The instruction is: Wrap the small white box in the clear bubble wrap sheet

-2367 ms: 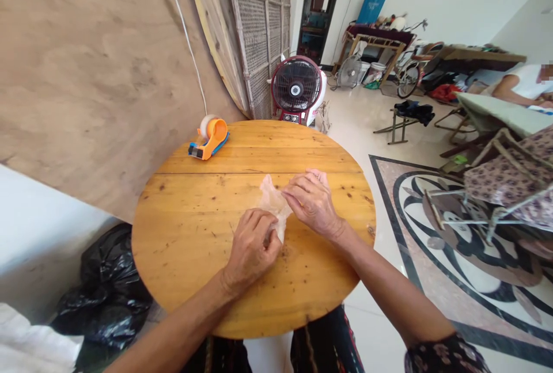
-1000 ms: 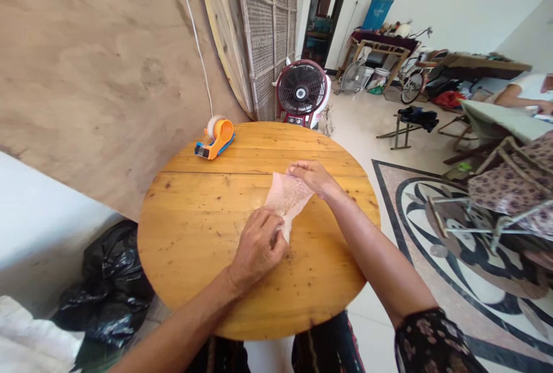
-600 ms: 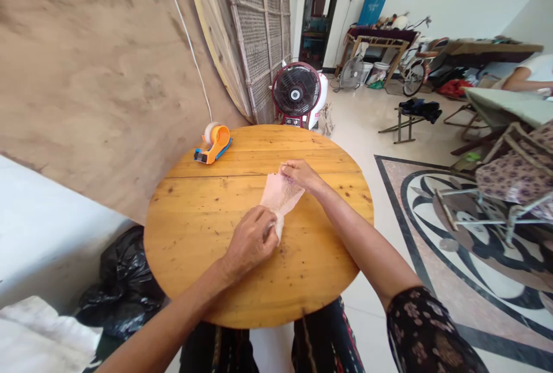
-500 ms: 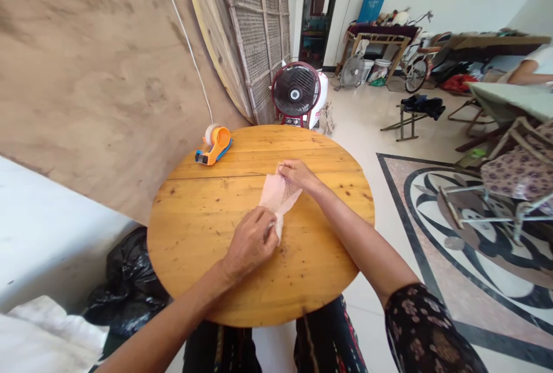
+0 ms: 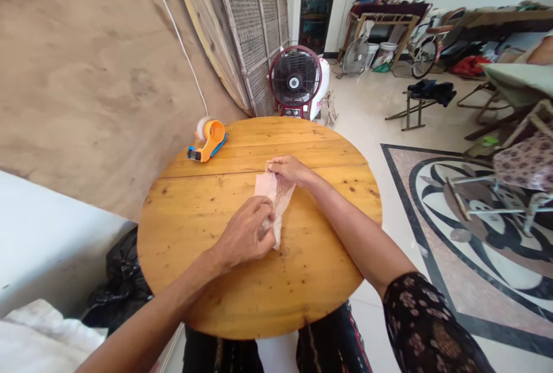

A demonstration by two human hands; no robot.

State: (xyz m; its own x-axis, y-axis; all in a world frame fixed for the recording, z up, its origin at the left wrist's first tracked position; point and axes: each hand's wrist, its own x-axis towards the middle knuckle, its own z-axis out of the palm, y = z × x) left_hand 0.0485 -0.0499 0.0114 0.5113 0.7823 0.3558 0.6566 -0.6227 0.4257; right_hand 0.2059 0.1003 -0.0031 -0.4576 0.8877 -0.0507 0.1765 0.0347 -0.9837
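A small, crumpled, pale pink sheet of what looks like bubble wrap [image 5: 283, 197] lies over the middle of the round wooden table [image 5: 207, 292]. My right hand [image 5: 287, 169] pinches its far end between thumb and fingers. On the near left side, my left hand [image 5: 248, 229] has its fingers curled over the sheet's edge, with the thumb lower down beside it. The left fingertips partly cover the sheet, so their grip on it is only partly visible.
An orange and blue tape dispenser [image 5: 208, 140] with a roll stands at the table's far left edge. Beyond the table is a dark red fan [image 5: 295, 76]. A wooden board [image 5: 86, 73] leans on the left, above a black plastic bag [image 5: 123, 263].
My left hand's fingers have loosened a little and its thumb has moved away from the fingers. My right hand still pinches the far end. The view has shifted slightly.
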